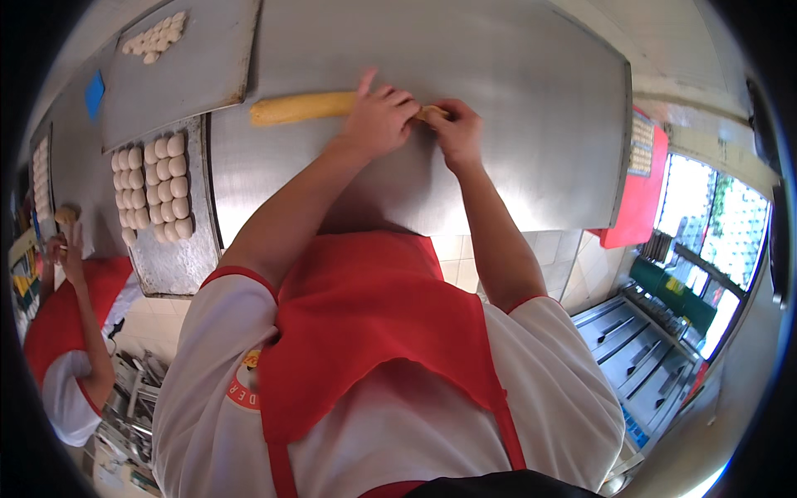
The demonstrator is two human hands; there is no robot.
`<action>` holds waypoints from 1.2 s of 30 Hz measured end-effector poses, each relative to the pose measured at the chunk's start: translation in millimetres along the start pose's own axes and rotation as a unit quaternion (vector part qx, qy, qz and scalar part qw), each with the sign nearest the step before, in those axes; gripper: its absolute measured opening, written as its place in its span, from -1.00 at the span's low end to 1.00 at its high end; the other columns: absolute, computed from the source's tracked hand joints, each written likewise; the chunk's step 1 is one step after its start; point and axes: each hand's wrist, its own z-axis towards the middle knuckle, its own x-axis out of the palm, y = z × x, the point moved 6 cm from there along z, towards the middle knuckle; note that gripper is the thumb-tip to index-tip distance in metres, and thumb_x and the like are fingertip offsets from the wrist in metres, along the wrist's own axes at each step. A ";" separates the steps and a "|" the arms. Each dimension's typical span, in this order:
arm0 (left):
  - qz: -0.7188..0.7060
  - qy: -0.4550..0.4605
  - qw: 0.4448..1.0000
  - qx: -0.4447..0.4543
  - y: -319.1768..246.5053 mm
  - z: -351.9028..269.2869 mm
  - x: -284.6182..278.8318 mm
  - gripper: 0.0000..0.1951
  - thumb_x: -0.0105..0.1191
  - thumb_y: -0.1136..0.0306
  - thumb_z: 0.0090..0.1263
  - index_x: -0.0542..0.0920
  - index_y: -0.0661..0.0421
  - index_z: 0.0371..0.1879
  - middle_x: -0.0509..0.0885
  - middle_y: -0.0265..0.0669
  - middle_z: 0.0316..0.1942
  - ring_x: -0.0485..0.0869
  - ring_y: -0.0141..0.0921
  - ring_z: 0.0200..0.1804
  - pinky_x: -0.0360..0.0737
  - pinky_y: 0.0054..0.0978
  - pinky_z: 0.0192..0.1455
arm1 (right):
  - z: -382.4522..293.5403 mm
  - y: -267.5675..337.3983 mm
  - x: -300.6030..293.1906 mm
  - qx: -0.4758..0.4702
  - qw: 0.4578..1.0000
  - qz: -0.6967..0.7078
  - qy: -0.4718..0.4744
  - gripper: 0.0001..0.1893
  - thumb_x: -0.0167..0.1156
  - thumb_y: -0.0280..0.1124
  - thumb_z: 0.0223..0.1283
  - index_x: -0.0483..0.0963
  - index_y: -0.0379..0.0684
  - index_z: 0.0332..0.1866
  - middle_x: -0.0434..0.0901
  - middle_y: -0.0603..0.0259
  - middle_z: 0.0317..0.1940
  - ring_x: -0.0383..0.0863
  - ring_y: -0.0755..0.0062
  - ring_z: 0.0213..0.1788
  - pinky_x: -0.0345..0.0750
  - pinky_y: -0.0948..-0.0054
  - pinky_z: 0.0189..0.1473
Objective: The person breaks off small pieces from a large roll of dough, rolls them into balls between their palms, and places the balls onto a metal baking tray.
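Observation:
A long roll of yellow dough (303,108) lies on the stainless steel table (535,149), its left end free and its right part covered by my left hand (383,118). The fingers of that hand curl down near the right end of the roll, with one finger raised. My right hand (459,129) pinches a small end piece of the yellow dough (431,112) between thumb and fingers, close beside the left fingertips. Whether that piece is still joined to the roll is hidden by my fingers.
Left of me, a metal tray (205,205) bears rows of pale dough balls (168,187). Behind it, another tray (180,81) holds smaller dough pieces (155,37). A co-worker in a red apron (75,305) works at far left. A red surface (641,199) with a filled tray stands right.

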 end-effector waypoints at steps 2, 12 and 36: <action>-0.016 -0.004 1.000 -0.009 8.3 -6.0 2.4 -0.56 0.47 0.18 0.24 0.76 -0.17 0.13 0.77 -0.47 0.11 0.69 -0.32 0.22 0.16 0.16 0.68 | 6.6 -2.8 -21.2 0.020 0.997 0.075 -0.019 -0.59 0.49 -0.36 0.30 0.64 -0.35 0.17 0.75 0.19 -0.09 0.71 0.44 -0.04 0.64 0.40 0.09; -0.650 -0.085 0.636 -0.407 157.0 -153.2 -125.2 -0.58 0.04 0.00 0.75 0.66 0.15 0.14 0.72 -0.31 -0.24 0.64 -0.55 -0.33 0.59 -0.56 -0.21 | 1.7 220.5 264.1 -0.255 0.929 -0.022 0.267 -0.76 0.31 -0.36 0.53 0.67 -0.23 0.14 0.68 0.14 0.02 0.71 0.36 0.07 0.63 0.33 0.20; -0.730 -0.297 0.418 -0.451 86.4 -317.5 -101.1 -0.58 0.02 -0.05 0.75 0.62 0.09 -0.16 0.31 -0.56 -0.65 0.18 -0.62 -0.69 0.07 -0.59 -0.63 | -155.7 125.9 225.6 -0.439 0.824 -0.353 0.071 -0.75 0.35 -0.30 0.41 0.56 -0.10 0.08 0.54 0.07 0.07 0.55 0.04 0.13 0.45 0.01 0.15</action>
